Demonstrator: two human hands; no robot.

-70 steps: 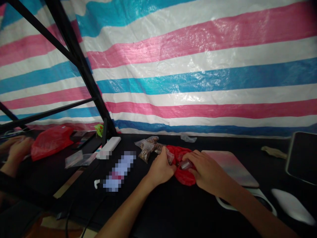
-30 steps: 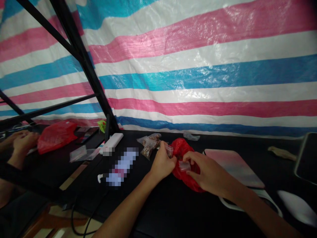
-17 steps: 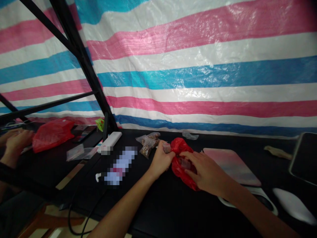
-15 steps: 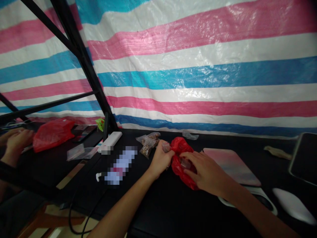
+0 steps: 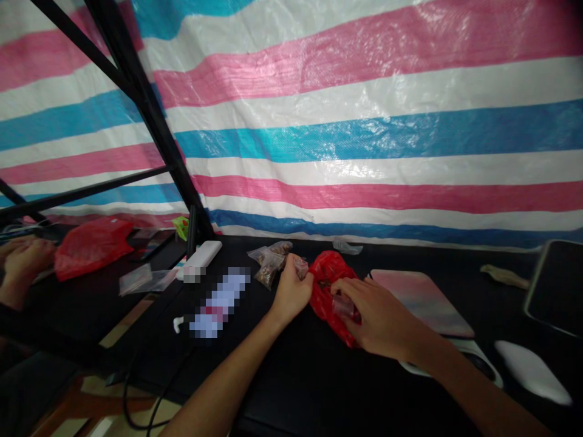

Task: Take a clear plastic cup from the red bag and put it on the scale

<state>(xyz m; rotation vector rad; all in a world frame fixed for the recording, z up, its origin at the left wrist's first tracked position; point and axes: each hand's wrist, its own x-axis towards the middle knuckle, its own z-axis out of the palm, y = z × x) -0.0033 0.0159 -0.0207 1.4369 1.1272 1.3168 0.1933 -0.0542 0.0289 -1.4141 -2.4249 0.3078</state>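
My left hand (image 5: 293,286) is closed on a small clear zip bag (image 5: 300,267), just left of a red plastic bag (image 5: 327,267). Over the opening of that red bag, my right hand (image 5: 376,312) has its fingers curled around a small clear plastic bag (image 5: 345,305); its contents are too hard to make out. Behind my left hand lie several small zip bags (image 5: 269,267) filled with brownish bits, partly covered by the hand. A loose clear plastic bag (image 5: 347,247) rests farther back on the black table.
Left of my arm are a blurred-out phone-like object (image 5: 220,303), a white earbud (image 5: 178,325) and a white power strip (image 5: 203,258). To the right lie a pinkish flat case (image 5: 423,300) and a white mouse (image 5: 532,371). Another person's hands (image 5: 28,261) are beyond the black frame (image 5: 157,130).
My left hand has drawn slightly left, away from the red bag's edge. Under my right fingers the clear plastic bag shows more. The whole view has shifted a little.
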